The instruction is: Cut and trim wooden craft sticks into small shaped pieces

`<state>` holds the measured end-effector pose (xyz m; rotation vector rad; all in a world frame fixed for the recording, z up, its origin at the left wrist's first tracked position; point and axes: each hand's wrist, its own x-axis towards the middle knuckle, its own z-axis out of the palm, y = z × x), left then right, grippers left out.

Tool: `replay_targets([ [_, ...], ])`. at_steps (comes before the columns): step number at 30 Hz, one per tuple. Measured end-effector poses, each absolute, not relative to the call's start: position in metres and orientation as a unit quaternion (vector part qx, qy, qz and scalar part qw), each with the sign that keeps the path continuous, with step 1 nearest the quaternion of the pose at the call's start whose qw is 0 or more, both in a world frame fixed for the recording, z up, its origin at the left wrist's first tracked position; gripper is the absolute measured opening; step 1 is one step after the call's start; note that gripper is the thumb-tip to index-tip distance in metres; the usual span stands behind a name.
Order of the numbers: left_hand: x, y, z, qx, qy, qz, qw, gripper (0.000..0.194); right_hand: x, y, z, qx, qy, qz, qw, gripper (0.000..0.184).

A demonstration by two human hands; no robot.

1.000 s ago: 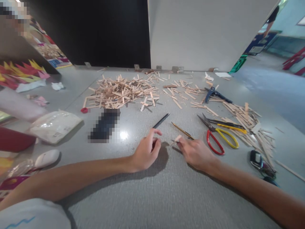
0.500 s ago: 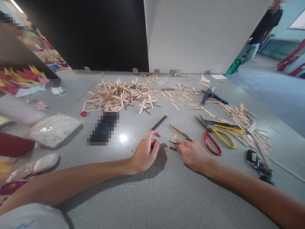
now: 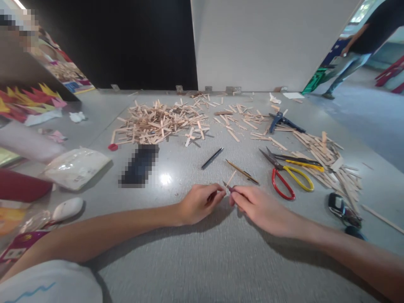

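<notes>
Contact, seemingly: since half a second ago, swung left hand [image 3: 199, 204] in toward three o'clock, apparently pinched thin stick [image 3: 232, 177] at two o'clock, kept small blade [image 3: 227, 185] gripped in right hand [image 3: 260, 206]. Probably meant steadier two-handed work.

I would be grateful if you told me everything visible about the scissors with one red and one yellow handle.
These scissors have two dark, metal-looking pointed blades, parted in a narrow V, and two long loop handles, one red, one yellow, plastic-looking and spread apart. They lie flat on the grey table, tips pointing away and leftward, beyond the right hand, which does not touch them. A slim black-and-yellow tool lies just behind; whether they touch is unclear.
</notes>
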<state>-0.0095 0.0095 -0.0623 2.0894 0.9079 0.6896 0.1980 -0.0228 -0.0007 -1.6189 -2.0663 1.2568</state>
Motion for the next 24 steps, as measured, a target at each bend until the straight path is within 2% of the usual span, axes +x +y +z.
replay_targets([
  [3,-0.010,0.011,-0.059,0.822,0.327,0.259,0.387,0.038,0.195,-0.026,0.011,-0.527,-0.496,0.672,0.156,0.029],
  [5,-0.010,0.011,-0.056,0.825,0.317,0.257,0.391,0.038,0.195,-0.027,0.015,-0.512,-0.422,0.729,0.171,0.028],
  [15,-0.010,0.011,-0.067,0.832,0.333,0.285,0.338,0.031,0.202,-0.026,0.014,-0.516,-0.402,0.730,0.197,0.028],
  [21,-0.012,0.007,-0.080,0.847,0.349,0.292,0.275,0.024,0.203,-0.021,0.009,-0.529,-0.367,0.756,0.116,0.032],
  [24,-0.012,0.006,-0.083,0.852,0.355,0.293,0.250,0.029,0.184,-0.033,-0.006,-0.536,-0.351,0.755,0.138,0.034],
])
